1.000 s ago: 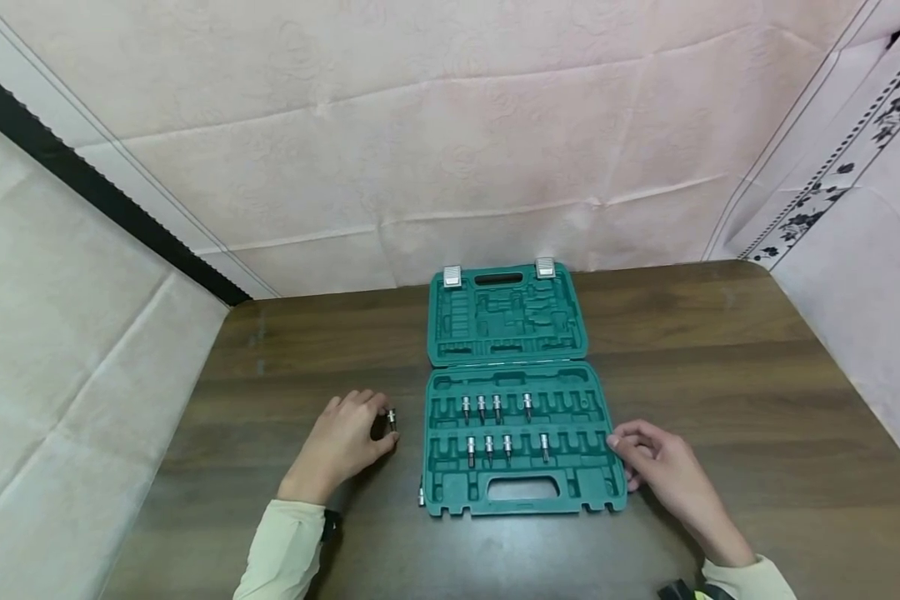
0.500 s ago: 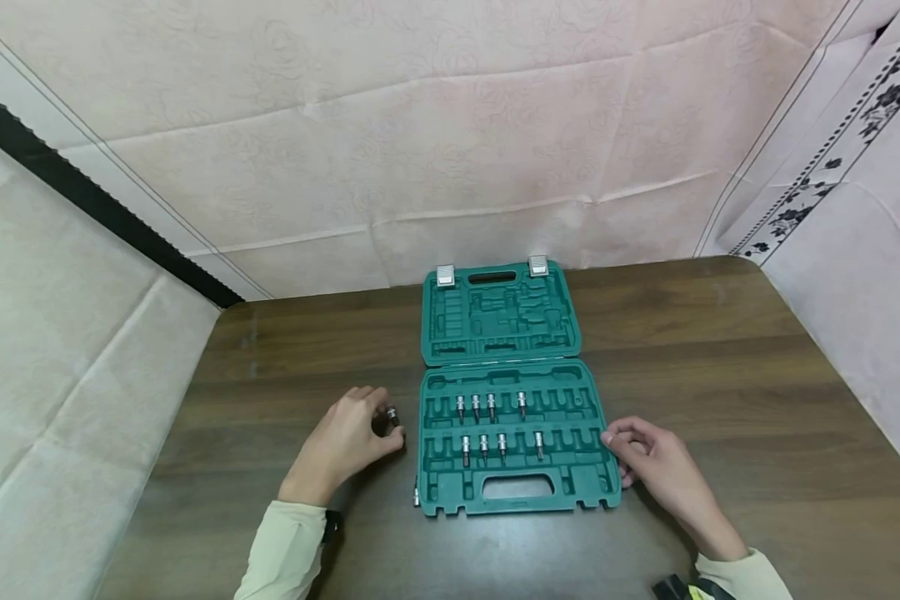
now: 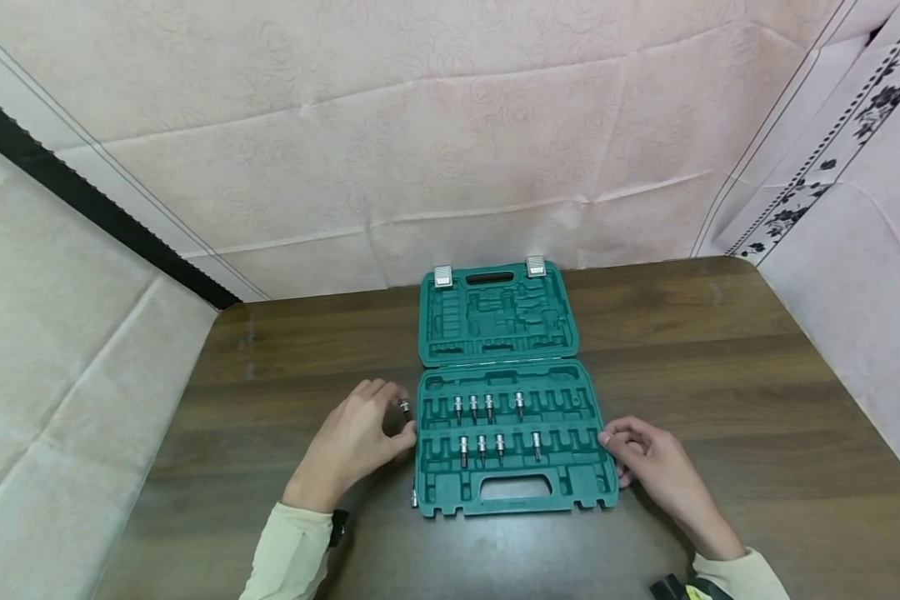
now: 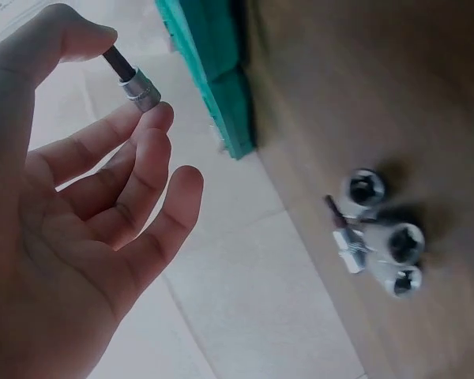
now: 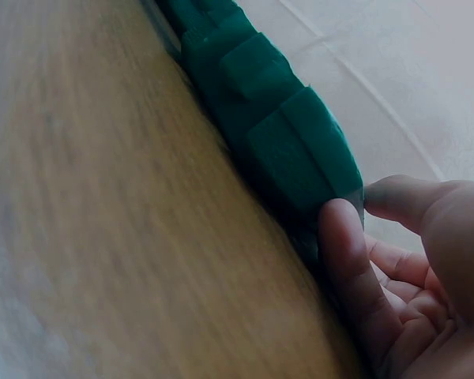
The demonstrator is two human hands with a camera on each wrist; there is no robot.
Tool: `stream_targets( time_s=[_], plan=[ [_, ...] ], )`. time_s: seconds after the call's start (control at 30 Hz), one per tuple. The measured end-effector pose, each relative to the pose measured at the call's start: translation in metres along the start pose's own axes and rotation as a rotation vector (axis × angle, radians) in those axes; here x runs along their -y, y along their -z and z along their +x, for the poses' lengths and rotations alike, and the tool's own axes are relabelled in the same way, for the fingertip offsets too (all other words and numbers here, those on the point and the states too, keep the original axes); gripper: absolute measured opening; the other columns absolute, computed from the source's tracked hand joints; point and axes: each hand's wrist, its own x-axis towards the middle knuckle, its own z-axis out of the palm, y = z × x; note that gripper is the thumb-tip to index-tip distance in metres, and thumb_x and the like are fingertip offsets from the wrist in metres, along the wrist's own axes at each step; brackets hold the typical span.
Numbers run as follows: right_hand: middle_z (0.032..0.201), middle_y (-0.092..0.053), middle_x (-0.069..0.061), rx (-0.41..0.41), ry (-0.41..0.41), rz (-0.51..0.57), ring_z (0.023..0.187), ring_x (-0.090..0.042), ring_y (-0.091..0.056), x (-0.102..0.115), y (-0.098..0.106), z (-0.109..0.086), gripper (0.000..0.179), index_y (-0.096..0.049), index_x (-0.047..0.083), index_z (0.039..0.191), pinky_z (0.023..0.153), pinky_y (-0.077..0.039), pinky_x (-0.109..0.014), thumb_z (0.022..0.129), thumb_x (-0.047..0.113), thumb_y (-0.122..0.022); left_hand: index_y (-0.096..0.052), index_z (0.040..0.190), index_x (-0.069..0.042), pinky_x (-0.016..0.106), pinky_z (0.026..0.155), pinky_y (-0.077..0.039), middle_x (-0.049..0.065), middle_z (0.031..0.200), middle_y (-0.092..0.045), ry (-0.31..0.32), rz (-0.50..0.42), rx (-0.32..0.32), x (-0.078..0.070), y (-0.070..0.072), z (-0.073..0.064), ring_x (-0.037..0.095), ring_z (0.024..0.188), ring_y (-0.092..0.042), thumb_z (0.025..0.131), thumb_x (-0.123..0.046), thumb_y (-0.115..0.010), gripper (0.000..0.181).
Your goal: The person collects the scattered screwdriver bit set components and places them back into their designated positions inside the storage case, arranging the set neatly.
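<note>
Clearly, your left hand (image 3: 350, 437) pinched the bit socket (image 4: 142, 88) by its ends beside the green case (image 3: 450, 490), whose edge your right hand (image 3: 658, 462) gripped, so light, steady holds seemed best.

Pale sleeves (image 3: 288, 554) — black wristband (image 3: 339, 527) left, black wrist piece (image 3: 667, 587) (yellow-green patch (image 3: 693, 592)) right.

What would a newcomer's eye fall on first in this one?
Probably the bright green case, open mid-table, with two rows of four silver-topped bits in its lower half. Next, the left hand just left of it, pinching another bit, and the right hand holding its right edge.
</note>
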Motion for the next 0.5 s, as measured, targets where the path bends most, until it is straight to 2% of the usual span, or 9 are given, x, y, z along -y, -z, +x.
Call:
stream_targets(
  time_s=[0.27, 0.5],
  plan=[
    [0.097, -0.073, -0.008, 0.002, -0.005, -0.007, 0.069, -0.018, -0.068, 0.0, 0.001, 0.0, 0.035, -0.066, -0.002, 0.124, 0.065, -0.059, -0.03, 0.106, 0.028, -0.067, -0.074, 0.118, -0.006, 0.044, 0.09, -0.062, 0.008, 0.116, -0.073, -0.038, -0.001, -0.012, -0.016, 0.004, 0.006, 0.024, 0.104, -0.066, 0.089, -0.028, -0.082, 0.037],
    [0.096, -0.072, -0.008, -0.001, -0.01, 0.001, 0.069, -0.018, -0.068, 0.0, 0.0, 0.0, 0.035, -0.066, -0.001, 0.123, 0.065, -0.059, -0.03, 0.106, 0.03, -0.067, -0.075, 0.121, -0.009, 0.04, 0.091, -0.062, 0.007, 0.119, -0.074, -0.09, -0.007, -0.033, -0.028, 0.003, 0.012, 0.021, 0.104, -0.067, 0.09, -0.028, -0.083, 0.037]
  ],
)
